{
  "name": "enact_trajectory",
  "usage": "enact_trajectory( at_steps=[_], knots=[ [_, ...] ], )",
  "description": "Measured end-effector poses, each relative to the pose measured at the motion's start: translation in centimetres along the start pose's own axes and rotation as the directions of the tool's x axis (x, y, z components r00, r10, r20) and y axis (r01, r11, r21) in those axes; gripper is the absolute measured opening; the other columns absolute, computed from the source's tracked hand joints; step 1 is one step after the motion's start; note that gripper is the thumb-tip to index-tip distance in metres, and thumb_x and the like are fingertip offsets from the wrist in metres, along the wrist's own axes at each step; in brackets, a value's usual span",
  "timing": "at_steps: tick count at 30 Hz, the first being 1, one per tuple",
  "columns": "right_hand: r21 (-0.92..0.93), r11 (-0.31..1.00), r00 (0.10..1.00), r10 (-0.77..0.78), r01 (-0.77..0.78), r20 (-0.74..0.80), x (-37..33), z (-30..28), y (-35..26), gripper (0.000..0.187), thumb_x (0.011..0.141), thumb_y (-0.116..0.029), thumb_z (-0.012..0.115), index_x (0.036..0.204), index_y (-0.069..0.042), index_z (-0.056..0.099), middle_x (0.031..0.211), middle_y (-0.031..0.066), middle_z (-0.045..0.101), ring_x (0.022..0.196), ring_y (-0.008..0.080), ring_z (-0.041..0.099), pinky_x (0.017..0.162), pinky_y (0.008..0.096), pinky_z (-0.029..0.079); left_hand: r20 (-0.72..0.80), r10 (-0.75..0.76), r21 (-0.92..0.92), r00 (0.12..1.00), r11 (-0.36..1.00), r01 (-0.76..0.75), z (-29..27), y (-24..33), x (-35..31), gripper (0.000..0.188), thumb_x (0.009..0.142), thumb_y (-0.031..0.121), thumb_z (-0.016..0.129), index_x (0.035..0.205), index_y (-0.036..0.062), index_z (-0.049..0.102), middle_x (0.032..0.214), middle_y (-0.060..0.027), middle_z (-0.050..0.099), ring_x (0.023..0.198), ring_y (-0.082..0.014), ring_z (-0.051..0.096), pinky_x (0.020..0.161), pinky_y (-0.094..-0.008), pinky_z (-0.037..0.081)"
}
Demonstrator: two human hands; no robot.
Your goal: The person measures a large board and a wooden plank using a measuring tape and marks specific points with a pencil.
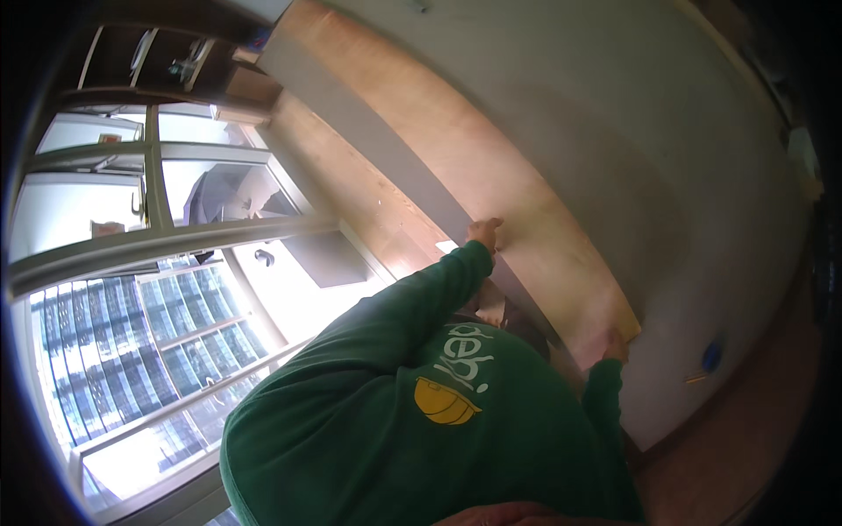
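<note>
A long, pale wooden board (517,188) lies slantwise over a wide grey tabletop (631,167). At the board's near long edge my left hand (483,233) grips it, one finger reaching onto the top face and the others curled. Farther right, my right hand (617,345) holds the board's right end by the corner; most of its fingers are hard to make out. Both my arms wear green sleeves.
Right of the board, a small blue object (712,357) and a thin yellow stick-like item (695,379) lie on the grey surface. Tall windows (149,342) with pale frames stand at the left. Dark shelves (149,60) are at the far left, and wooden flooring (351,171) runs alongside the table.
</note>
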State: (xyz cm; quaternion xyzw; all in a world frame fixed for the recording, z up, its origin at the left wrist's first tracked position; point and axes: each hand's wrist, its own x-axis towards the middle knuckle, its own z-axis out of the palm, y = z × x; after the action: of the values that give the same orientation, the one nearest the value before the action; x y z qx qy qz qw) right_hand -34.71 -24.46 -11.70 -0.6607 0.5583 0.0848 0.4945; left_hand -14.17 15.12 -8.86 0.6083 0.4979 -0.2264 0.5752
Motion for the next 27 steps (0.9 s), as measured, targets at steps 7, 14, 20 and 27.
enact_trajectory(
  at_steps=[7, 14, 20, 27],
  knots=[
    [0.389, 0.910, 0.956, 0.023, -0.142, 0.294, -2.5, 3.6, -2.6, 0.044, 0.088, -0.023, 0.060, 0.116, 0.010, 0.053, 0.107, 0.0169, 0.062, 0.088, 0.0260, 0.062, 0.074, 0.0328, 0.052, 0.095, -0.120, -0.326, 0.988, 0.934, 0.145, -3.8, 0.6, 0.1, 0.062, 0.075, 0.035, 0.070, 0.125, 0.0085, 0.044, 0.121, -0.0134, 0.045, 0.111, -0.0267, 0.045, 0.086, -0.0445, 0.040],
    [0.483, 0.873, 0.996, -0.091, 0.068, 0.024, 8.8, 5.3, 3.1, 0.056, 0.087, -0.029, 0.061, 0.129, 0.004, 0.045, 0.131, 0.0179, 0.050, 0.114, 0.0313, 0.053, 0.096, 0.0391, 0.043, 0.167, 0.287, 0.079, 0.943, 0.950, -0.303, -5.7, 1.4, 7.5, 0.055, 0.079, 0.039, 0.067, 0.116, 0.0007, 0.055, 0.104, -0.0148, 0.059, 0.079, -0.0253, 0.060, 0.065, -0.0390, 0.049],
    [-0.658, 0.397, 0.742, -0.544, 0.639, 0.392, 3.4, 10.1, -10.7, 0.073, 0.085, -0.046, 0.057, 0.137, 0.000, 0.037, 0.143, 0.0209, 0.036, 0.131, 0.0362, 0.034, 0.107, 0.0435, 0.031, 0.173, 0.083, 0.146, 0.981, 0.983, -0.109, -5.9, -0.2, 7.6, 0.045, 0.081, 0.034, 0.065, 0.116, 0.0055, 0.060, 0.100, -0.0137, 0.062, 0.069, -0.0248, 0.062, 0.056, -0.0361, 0.051],
    [-0.863, 0.032, 0.723, -0.561, 0.505, 0.402, -3.1, 20.2, -10.4, 0.079, 0.081, -0.053, 0.056, 0.137, -0.002, 0.038, 0.139, 0.0214, 0.039, 0.130, 0.0370, 0.035, 0.105, 0.0460, 0.033, 0.462, 0.484, 0.707, 0.743, 0.305, -0.638, -6.1, -0.9, 4.5, 0.039, 0.084, 0.029, 0.062, 0.122, 0.0204, 0.059, 0.122, -0.0119, 0.057, 0.107, -0.0319, 0.057, 0.094, -0.0408, 0.043]
  ],
)
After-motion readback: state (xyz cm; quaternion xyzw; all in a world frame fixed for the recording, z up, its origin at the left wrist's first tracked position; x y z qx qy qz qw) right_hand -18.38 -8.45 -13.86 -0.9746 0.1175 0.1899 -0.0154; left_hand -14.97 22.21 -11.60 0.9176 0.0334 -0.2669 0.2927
